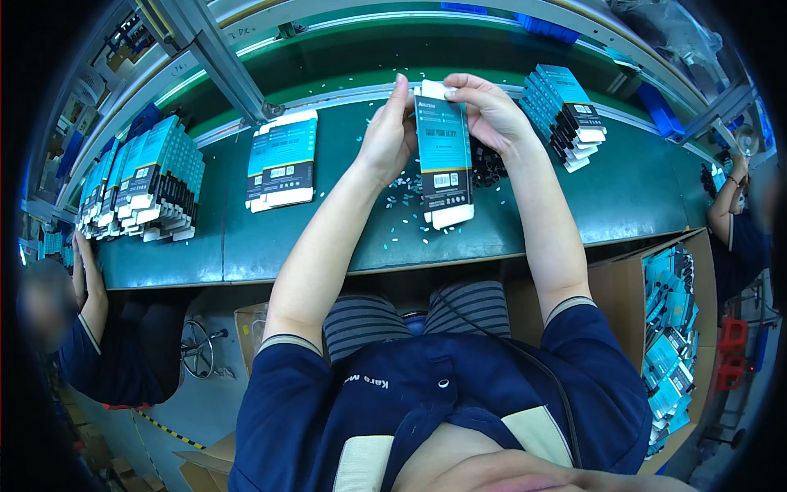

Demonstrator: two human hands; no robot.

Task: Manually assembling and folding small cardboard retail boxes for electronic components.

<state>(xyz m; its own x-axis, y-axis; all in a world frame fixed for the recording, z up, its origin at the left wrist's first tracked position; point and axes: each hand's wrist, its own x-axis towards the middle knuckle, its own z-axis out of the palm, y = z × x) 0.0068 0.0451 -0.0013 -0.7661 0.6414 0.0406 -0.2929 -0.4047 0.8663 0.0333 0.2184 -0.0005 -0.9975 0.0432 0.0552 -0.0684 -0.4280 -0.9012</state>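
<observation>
Green worktop [262,250], viewed from the head camera, carries carton stacks [561,102] at left and right, with small pale bits [394,239] scattered between. Near its middle, a person's left hand [388,138] grips a blue-and-black carton [443,152] by its left side while the right hand [496,111] pinches the upper end.

Teal-and-black cardboard box [443,156], white end flaps [451,216] out, printed face toward camera, between left hand [387,138] and right hand [495,115].
</observation>
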